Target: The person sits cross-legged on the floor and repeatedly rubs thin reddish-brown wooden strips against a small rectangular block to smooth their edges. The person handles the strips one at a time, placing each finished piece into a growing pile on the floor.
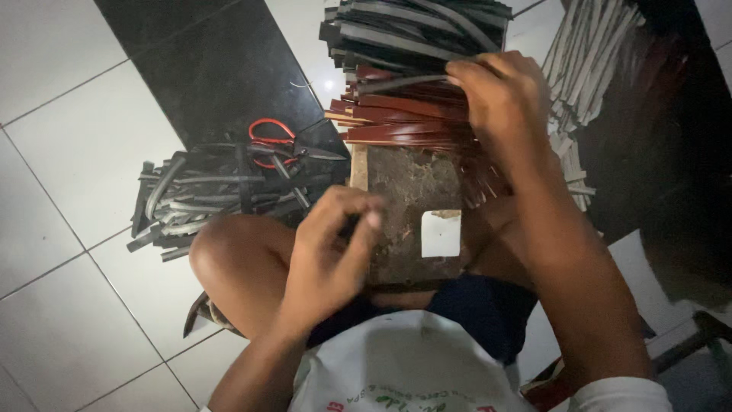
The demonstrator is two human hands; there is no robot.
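Observation:
My right hand (503,103) reaches forward and pinches a dark grey strip (400,82) at the edge of a tall stack of grey and reddish-brown strips (396,114). Closer to my body, my left hand (332,255) is closed around a small dark object, too hidden to name, above my bent knee. Between the hands lies a worn brown board (408,187) with a pale square patch (441,233).
A heap of curved grey strips (206,194) lies on the tiled floor at left, with red-handled scissors (278,145) on its far side. More pale strips (583,61) are piled at upper right. My bare knee (236,259) and dark shorts fill the foreground.

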